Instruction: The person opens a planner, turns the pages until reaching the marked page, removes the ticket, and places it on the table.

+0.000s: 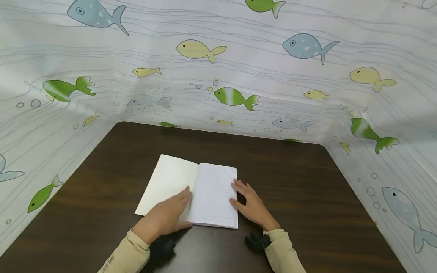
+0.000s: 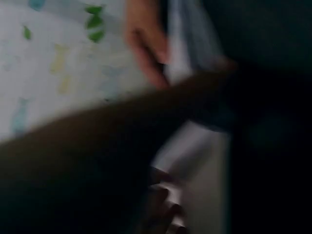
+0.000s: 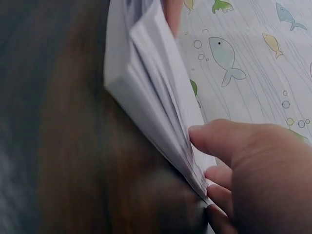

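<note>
A notebook (image 1: 215, 193) lies spread on the dark table, with a blank cream page on its left and a lined white page on its right. My left hand (image 1: 167, 216) rests over the lower part of the left page near the fold, its thumb by the bottom edge. At the notebook's right edge, my right hand (image 1: 252, 204) touches the lined page with thumb and fingertips. The right wrist view shows the thick page block (image 3: 151, 102) from its edge, the right thumb (image 3: 219, 139) against it. The left wrist view is dark and blurred.
The brown wooden table (image 1: 307, 189) extends around the notebook. White sheeting (image 1: 259, 68) printed with fish rises along its back and both sides. Dark straps (image 1: 257, 241) sit near the wrists, below beige sleeves (image 1: 283, 252).
</note>
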`<state>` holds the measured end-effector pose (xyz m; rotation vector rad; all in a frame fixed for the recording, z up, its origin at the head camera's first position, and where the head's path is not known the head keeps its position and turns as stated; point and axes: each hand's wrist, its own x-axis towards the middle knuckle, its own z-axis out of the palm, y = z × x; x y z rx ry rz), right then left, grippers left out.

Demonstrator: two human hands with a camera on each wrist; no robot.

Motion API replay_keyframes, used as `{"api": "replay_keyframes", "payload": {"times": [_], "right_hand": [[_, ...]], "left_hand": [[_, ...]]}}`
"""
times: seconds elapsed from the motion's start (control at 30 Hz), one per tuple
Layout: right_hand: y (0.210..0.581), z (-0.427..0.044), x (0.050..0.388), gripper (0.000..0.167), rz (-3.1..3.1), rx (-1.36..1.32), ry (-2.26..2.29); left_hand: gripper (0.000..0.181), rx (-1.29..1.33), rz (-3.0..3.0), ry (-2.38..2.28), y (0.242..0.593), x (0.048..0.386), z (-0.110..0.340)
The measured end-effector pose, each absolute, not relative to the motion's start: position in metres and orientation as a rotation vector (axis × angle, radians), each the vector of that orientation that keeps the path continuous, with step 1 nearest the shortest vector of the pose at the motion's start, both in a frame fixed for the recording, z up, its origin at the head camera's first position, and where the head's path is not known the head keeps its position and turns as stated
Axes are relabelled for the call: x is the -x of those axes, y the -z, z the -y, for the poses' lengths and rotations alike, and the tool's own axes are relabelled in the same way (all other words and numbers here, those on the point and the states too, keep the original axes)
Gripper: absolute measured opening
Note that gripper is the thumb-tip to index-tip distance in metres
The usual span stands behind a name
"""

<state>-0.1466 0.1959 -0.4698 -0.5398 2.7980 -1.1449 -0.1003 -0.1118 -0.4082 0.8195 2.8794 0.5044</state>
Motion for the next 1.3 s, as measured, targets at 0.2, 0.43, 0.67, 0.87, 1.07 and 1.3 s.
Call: {"api": "replay_keyframes", "payload": {"times": [0.2, 0.43, 0.67, 0.87, 1.07, 1.3], "right_hand": [[0.474, -0.196, 0.139, 0.071, -2.875, 0.591, 1.060], [0.473, -0.192, 0.135, 0.074, -2.927, 0.712, 0.937], [0.475, -0.187, 0.133, 0.068, -2.856, 0.755, 1.048], [0.474, -0.185, 0.132, 0.064, -2.794, 0.763, 1.110], [0.471, -0.183, 0.139, 0.061, -2.730, 0.764, 1.158], [0.471, -0.186, 0.142, 0.059, -2.709, 0.687, 1.205]], "left_hand": [[0.105, -1.030, -2.857, -0.638, 0.455, 0.114, 0.102], [0.105, -1.146, -2.960, -0.590, 0.468, 0.118, 0.095], [0.112, -1.021, -2.905, -0.729, 0.467, 0.116, 0.093], [0.116, -0.912, -2.789, -0.913, 0.468, 0.116, 0.097], [0.119, -0.860, -2.711, -1.046, 0.467, 0.121, 0.106], [0.111, -0.853, -2.627, -1.155, 0.466, 0.126, 0.113]]}}
